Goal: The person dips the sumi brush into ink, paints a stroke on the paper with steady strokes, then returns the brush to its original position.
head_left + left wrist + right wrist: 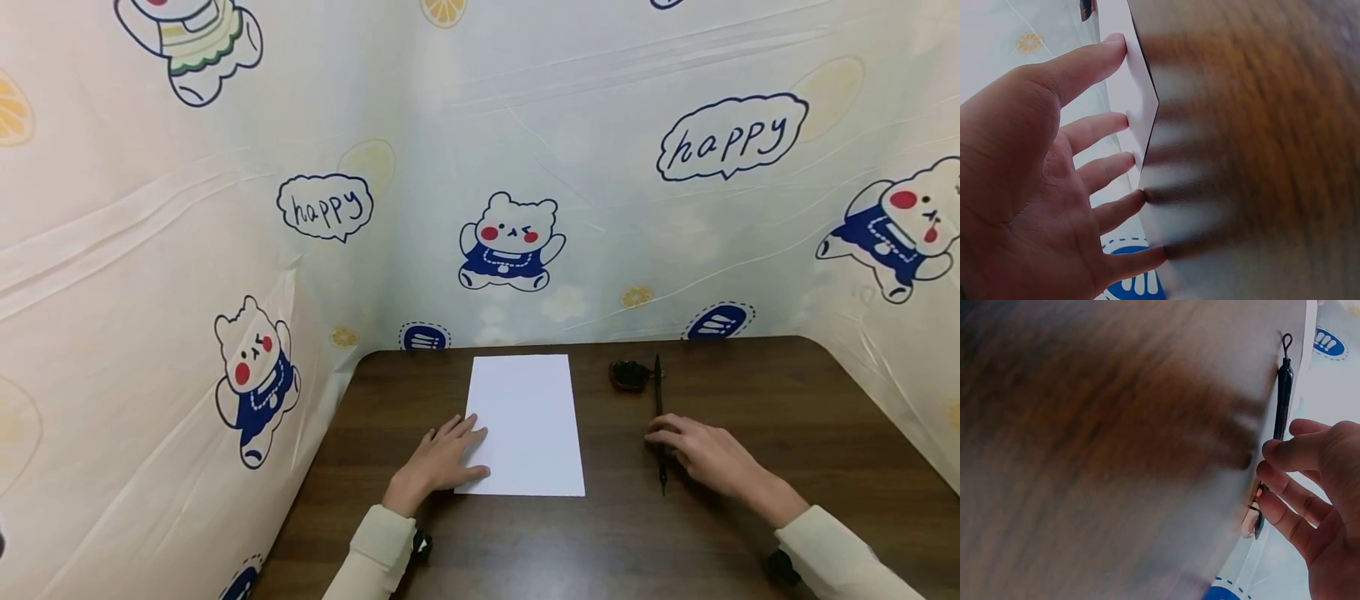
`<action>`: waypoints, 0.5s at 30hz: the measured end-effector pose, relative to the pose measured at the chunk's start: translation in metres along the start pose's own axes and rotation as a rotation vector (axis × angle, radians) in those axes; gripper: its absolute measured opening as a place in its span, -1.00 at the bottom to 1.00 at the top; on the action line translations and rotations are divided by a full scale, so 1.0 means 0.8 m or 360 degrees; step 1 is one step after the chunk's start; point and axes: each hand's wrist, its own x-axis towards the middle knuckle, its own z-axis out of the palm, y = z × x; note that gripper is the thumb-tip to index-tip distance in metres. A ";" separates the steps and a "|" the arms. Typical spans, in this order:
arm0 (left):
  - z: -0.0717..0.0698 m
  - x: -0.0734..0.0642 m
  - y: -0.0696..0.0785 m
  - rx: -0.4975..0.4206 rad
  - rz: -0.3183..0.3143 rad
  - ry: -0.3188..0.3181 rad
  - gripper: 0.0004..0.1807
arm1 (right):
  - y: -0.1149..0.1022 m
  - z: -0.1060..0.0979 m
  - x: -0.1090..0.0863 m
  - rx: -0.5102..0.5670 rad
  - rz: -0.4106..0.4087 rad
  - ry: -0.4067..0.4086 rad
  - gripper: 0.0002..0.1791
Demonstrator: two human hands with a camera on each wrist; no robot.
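A white sheet of paper (525,425) lies on the dark wooden table. My left hand (444,457) rests at its left edge with spread fingers; in the left wrist view the thumb (1094,65) reaches over the paper near a corner, while the little finger (1138,262) lies beyond the sheet. To the right of the paper lies a thin black calligraphy brush (658,392) with a small hanging loop (1287,341) at its near end. My right hand (708,454) pinches the brush around its middle, thumb (1291,453) on one side and fingers on the other.
A small dark ink dish (628,377) stands at the back of the table, right of the paper, beside the brush's far end. Pale curtain (517,108) printed with bears and "happy" bubbles hangs behind the table (517,550) and along both sides.
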 end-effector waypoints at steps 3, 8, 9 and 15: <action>0.002 0.001 -0.001 0.0016 -0.0004 0.0000 -0.21 | 0.000 0.001 -0.001 0.0009 -0.0017 -0.0015 -0.49; 0.004 0.002 -0.001 0.0039 -0.0008 0.0001 -0.20 | -0.001 0.003 0.000 0.0000 -0.0025 -0.0024 -0.52; 0.004 0.002 -0.002 0.0039 -0.0008 0.0001 -0.20 | -0.001 0.003 0.000 -0.0008 -0.0023 -0.0028 -0.53; 0.004 0.001 -0.002 0.0018 -0.0009 0.0002 -0.20 | 0.000 0.003 0.001 -0.0026 -0.0010 -0.0047 -0.60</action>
